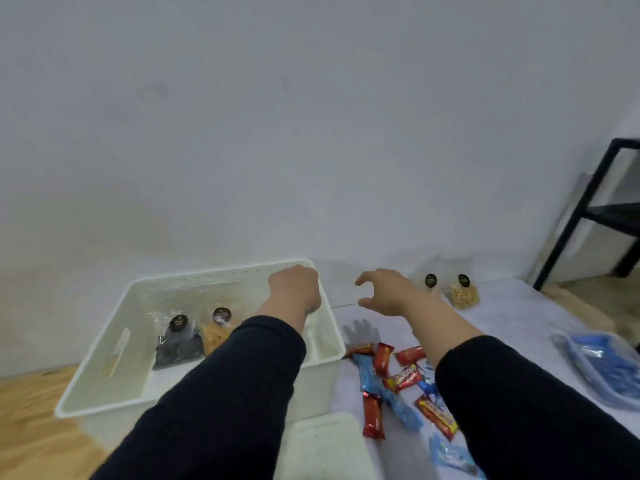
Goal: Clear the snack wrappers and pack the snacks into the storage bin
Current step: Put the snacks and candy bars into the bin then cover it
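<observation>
The left hand [294,285] hangs over the far right corner of the white storage bin [104,393], fingers curled under; whether they grip anything cannot be told. The right hand [384,292] hovers just right of the bin with thumb and fingers spread in an open claw, holding nothing. Inside the bin lie a dark snack bag [176,344] and an orange snack bag [216,329] side by side. Red and blue snack bars [384,375] lie scattered on the white-covered bench [519,317] near the right forearm. Two clear snack bags [450,289] stand far right by the wall.
</observation>
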The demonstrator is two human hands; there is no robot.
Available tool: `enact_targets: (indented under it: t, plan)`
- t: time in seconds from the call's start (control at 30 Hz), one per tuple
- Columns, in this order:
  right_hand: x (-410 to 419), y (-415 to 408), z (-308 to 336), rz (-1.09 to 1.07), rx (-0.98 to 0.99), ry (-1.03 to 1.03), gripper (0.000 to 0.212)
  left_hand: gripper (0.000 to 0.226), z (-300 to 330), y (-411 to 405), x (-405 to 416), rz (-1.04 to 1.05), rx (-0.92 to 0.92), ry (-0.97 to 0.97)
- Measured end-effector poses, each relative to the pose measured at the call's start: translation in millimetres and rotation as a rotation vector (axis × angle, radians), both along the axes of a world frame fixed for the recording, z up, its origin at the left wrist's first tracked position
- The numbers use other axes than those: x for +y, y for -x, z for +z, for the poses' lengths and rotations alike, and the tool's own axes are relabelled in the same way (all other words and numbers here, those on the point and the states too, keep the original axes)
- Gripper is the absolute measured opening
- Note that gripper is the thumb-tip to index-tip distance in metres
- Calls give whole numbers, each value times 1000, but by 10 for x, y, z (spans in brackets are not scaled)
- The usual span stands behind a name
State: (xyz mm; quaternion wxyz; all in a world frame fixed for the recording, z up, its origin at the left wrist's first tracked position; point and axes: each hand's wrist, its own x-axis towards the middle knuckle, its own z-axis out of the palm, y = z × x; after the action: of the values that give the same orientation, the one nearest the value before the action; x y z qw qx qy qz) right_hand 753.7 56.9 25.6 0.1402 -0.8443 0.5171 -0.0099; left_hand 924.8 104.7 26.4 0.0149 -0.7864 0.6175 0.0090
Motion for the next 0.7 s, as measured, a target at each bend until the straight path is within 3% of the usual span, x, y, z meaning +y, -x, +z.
enact_targets:
  t: [0.4, 0.7]
  plan:
    - [-207, 2553, -251, -147, -8, -80, 46, 37, -377, 2211, -375, -1, 192, -70]
    - [-994, 3191, -615, -197, -96, -161, 47, 57, -825, 2617, -1091, 17, 465, -8]
